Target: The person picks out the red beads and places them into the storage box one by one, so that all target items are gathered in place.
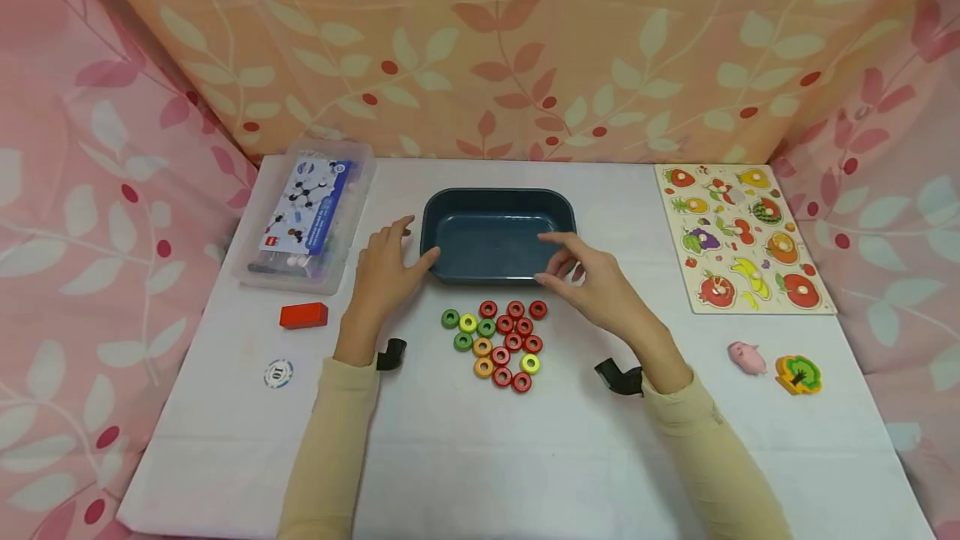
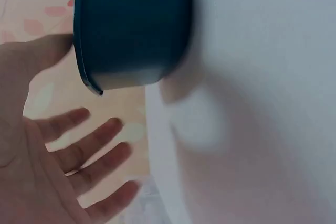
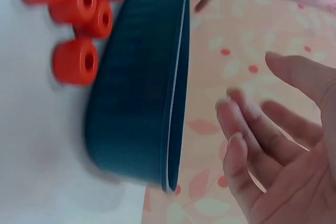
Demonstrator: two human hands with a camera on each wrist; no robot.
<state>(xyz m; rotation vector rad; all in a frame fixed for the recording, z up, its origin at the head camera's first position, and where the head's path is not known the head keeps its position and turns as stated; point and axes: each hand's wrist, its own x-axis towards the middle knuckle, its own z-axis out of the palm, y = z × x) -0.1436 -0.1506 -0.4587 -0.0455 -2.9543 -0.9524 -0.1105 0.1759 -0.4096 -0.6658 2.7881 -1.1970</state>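
A dark blue rectangular tub (image 1: 497,248) stands in the middle of the table, and nothing lies in it. My left hand (image 1: 386,269) is at its left end with fingers spread. In the left wrist view the thumb of this hand (image 2: 37,129) meets the tub's rim (image 2: 84,74); the other fingers are apart from it. Over the tub's right front corner hovers my right hand (image 1: 596,282), fingers loosely bent and holding nothing. The right wrist view shows a gap between that hand (image 3: 278,140) and the tub (image 3: 136,87). Several red, green, yellow and orange rings (image 1: 512,342) lie before the tub.
At the left are a clear plastic case (image 1: 306,211), a red block (image 1: 303,316) and a round chip (image 1: 278,373). A fruit puzzle board (image 1: 742,240), a pink pig figure (image 1: 747,357) and a tree-shaped piece (image 1: 798,375) lie at the right. Patterned curtains (image 1: 525,48) surround the table.
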